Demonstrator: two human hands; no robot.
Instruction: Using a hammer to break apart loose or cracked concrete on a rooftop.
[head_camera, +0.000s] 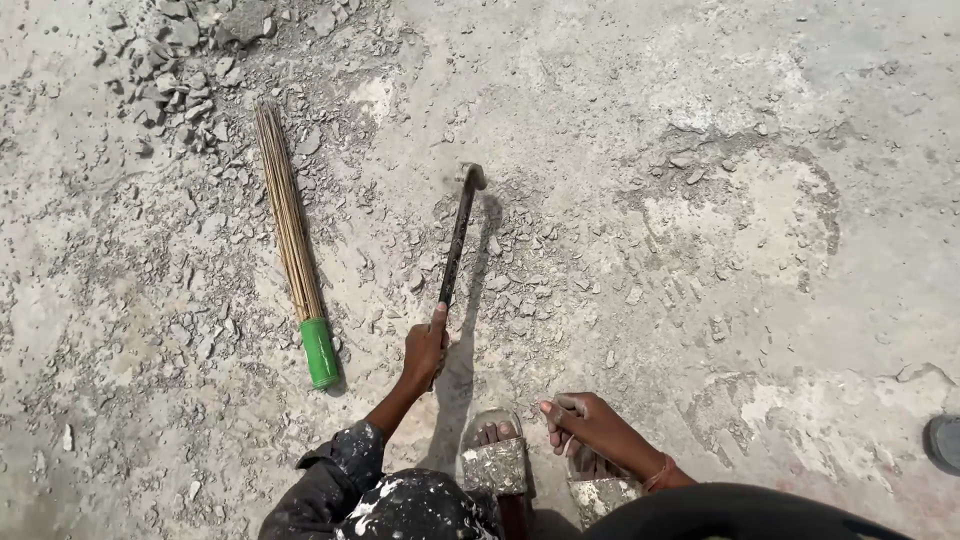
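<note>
Stick broom with green plastic grip (296, 250) lies beside rubble (180, 70); left hand (425, 348) grips dark metal hammer (456, 240), right hand (585, 420) loosely curled, empty, on rough concrete floor (700, 250).

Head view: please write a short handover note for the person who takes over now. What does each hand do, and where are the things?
Left hand: gripping the handle end of the hammer, whose head is down at the concrete floor.
Right hand: not on the tool, fingers curled above the sandals.
Stick broom, green grip: lying on the floor left of the hammer, untouched.
Done: loose chips lie around the hammer head; a rubble pile sits top left.
Left: chips are not swept.
</note>
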